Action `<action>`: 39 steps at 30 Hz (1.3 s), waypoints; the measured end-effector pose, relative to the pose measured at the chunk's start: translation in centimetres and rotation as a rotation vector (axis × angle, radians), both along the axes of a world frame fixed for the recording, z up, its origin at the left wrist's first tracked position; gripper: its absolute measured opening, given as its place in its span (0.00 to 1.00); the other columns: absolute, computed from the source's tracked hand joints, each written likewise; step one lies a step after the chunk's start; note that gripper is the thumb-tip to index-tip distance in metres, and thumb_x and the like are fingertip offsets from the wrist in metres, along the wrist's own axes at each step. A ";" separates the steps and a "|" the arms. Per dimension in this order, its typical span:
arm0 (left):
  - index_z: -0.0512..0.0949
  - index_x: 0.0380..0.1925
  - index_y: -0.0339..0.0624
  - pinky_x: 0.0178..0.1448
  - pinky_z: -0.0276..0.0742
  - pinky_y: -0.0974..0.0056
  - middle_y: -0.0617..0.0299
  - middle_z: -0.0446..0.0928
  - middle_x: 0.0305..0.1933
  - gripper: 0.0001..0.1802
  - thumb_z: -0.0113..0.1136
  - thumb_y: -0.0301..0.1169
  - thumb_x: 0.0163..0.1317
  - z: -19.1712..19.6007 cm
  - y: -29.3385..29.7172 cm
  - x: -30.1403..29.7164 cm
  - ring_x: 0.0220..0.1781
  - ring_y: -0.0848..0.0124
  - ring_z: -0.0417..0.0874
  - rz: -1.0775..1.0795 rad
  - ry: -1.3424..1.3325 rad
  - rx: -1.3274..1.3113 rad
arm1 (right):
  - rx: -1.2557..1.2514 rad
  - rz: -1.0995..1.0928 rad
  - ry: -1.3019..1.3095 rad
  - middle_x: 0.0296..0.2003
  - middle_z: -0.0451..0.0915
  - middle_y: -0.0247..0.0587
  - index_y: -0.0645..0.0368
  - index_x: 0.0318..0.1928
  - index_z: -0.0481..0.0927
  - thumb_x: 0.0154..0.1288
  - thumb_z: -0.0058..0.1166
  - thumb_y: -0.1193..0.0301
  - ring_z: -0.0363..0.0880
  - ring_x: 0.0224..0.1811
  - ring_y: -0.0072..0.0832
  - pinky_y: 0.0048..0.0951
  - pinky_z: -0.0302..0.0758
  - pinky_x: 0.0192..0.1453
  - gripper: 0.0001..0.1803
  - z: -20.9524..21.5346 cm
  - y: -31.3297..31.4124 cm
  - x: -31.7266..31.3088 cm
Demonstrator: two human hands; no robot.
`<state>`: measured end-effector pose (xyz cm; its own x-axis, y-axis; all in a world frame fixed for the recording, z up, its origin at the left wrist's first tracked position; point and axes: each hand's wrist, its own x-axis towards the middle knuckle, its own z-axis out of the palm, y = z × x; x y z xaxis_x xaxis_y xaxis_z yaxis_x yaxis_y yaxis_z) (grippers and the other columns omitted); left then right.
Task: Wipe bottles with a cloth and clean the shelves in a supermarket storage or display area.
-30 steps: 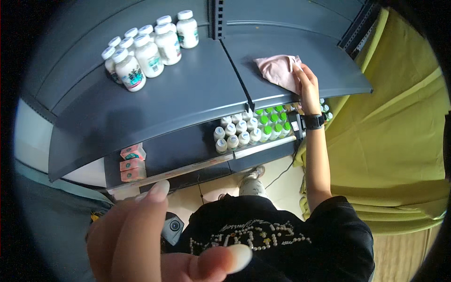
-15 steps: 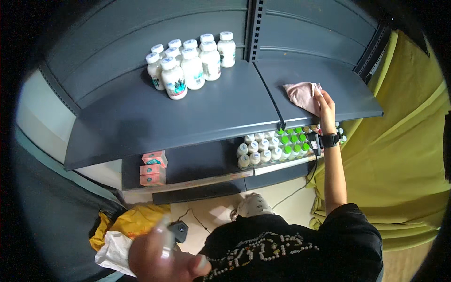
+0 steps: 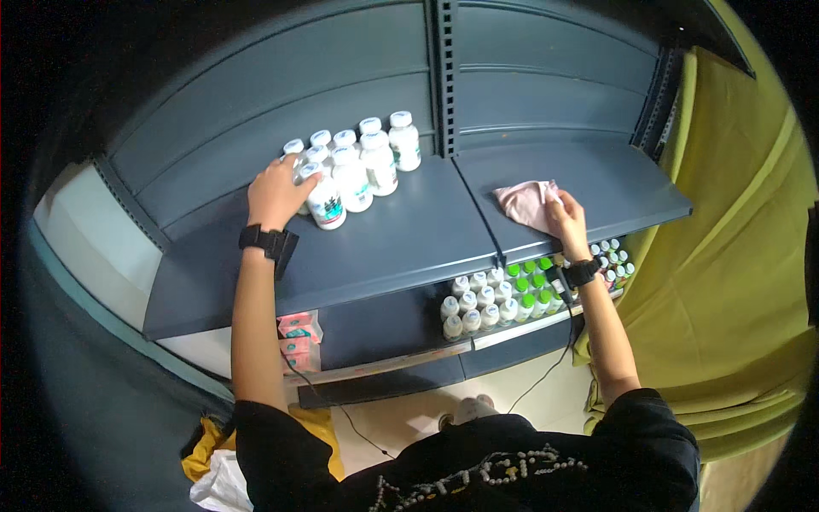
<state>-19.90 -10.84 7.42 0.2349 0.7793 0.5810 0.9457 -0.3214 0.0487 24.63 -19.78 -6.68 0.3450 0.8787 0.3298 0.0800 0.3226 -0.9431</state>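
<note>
On the left part of the upper shelf [image 3: 392,239] stands a cluster of white bottles [image 3: 352,183] with white caps. My left hand [image 3: 277,194] is at the cluster's left end, its fingers closed around a bottle there that it mostly hides. Its thumb lies by the cap of the front bottle [image 3: 325,203]. At the shelf's right part, my right hand [image 3: 570,224] pinches the right end of a crumpled pale pink cloth [image 3: 524,205], which lies on the surface.
Below, a lower shelf [image 3: 375,320] carries pink boxes [image 3: 299,350], small white-capped bottles [image 3: 478,303], and green-capped bottles [image 3: 533,290]. Green-yellow curtain [image 3: 734,256] hangs at the right. Yellow and white bags [image 3: 223,478] lie at lower left. Cables run from both wrists.
My left hand has come up from the lower left to the bottle cluster and closed on a bottle. My right hand still holds the cloth. The view has shifted slightly.
</note>
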 end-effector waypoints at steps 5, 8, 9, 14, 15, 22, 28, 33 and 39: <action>0.78 0.43 0.40 0.45 0.76 0.52 0.44 0.80 0.40 0.28 0.65 0.50 0.49 -2.3 6.0 -0.1 0.44 0.48 0.80 -0.119 -0.103 -0.116 | -0.022 -0.070 -0.116 0.29 0.77 0.27 0.62 0.45 0.77 0.66 0.50 0.66 0.70 0.27 0.12 0.17 0.66 0.29 0.14 0.6 0.5 0.8; 0.78 0.42 0.38 0.43 0.75 0.52 0.43 0.80 0.37 0.28 0.67 0.49 0.47 0.4 2.6 2.7 0.43 0.46 0.80 -0.130 -0.087 -0.118 | 0.055 0.005 0.000 0.29 0.75 0.25 0.60 0.45 0.77 0.68 0.49 0.62 0.69 0.29 0.11 0.15 0.65 0.30 0.15 1.2 0.5 3.5; 0.78 0.42 0.38 0.43 0.75 0.51 0.43 0.80 0.36 0.28 0.67 0.47 0.47 1.0 1.6 4.6 0.42 0.45 0.80 -0.130 -0.080 -0.102 | 0.107 -0.008 0.141 0.29 0.75 0.25 0.59 0.44 0.77 0.68 0.48 0.62 0.70 0.29 0.12 0.15 0.65 0.30 0.14 0.7 0.5 5.4; 0.76 0.38 0.36 0.39 0.76 0.56 0.43 0.80 0.32 0.18 0.68 0.34 0.50 4.3 -11.3 8.3 0.38 0.50 0.82 -0.187 -0.173 0.016 | 0.055 -0.049 0.288 0.21 0.63 0.19 0.54 0.34 0.75 0.68 0.48 0.61 0.60 0.21 0.11 0.16 0.55 0.24 0.11 4.7 -10.8 3.1; 0.76 0.38 0.36 0.39 0.76 0.56 0.43 0.80 0.32 0.18 0.68 0.34 0.50 4.4 -14.5 9.1 0.38 0.50 0.82 -0.196 -0.175 0.018 | 0.015 -0.019 0.342 0.21 0.64 0.20 0.54 0.34 0.75 0.68 0.48 0.62 0.61 0.22 0.11 0.16 0.57 0.25 0.10 4.6 -13.6 2.3; 0.68 0.45 0.34 0.50 0.72 0.67 0.61 0.71 0.42 0.18 0.59 0.16 0.55 -4.5 -36.2 17.6 0.44 0.74 0.74 -0.773 -0.906 -0.277 | -0.292 0.247 0.661 0.39 0.78 0.32 0.58 0.45 0.74 0.69 0.44 0.66 0.77 0.39 0.18 0.22 0.74 0.46 0.10 -3.6 -32.7 -1.2; 0.71 0.41 0.37 0.43 0.74 0.64 0.57 0.75 0.34 0.20 0.67 0.22 0.47 -13.7 -58.3 24.4 0.37 0.68 0.79 -0.754 -0.835 -0.524 | -0.397 0.384 0.951 0.45 0.78 0.37 0.57 0.54 0.69 0.72 0.38 0.67 0.79 0.45 0.25 0.29 0.76 0.50 0.14 -6.0 -52.3 -0.8; 0.70 0.37 0.36 0.38 0.73 0.56 0.49 0.74 0.32 0.22 0.70 0.27 0.42 -14.9 -71.5 29.2 0.34 0.50 0.78 -0.802 -0.476 -0.335 | -0.394 0.234 0.834 0.43 0.79 0.39 0.61 0.48 0.74 0.72 0.35 0.67 0.77 0.44 0.25 0.26 0.74 0.50 0.16 -6.4 -62.8 1.6; 0.70 0.38 0.37 0.36 0.72 0.53 0.49 0.73 0.33 0.23 0.71 0.31 0.44 -11.2 -77.6 32.3 0.34 0.50 0.76 -0.949 -0.254 -0.342 | -0.327 0.030 0.625 0.32 0.76 0.33 0.60 0.38 0.75 0.68 0.42 0.67 0.72 0.34 0.20 0.24 0.71 0.40 0.10 -5.8 -69.1 3.4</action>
<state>12.35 -88.48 -3.77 0.7390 0.4706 0.4821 0.2607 -0.8596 0.4394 28.05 -88.87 -12.43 0.3581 0.9109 -0.2049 -0.5125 0.0084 -0.8586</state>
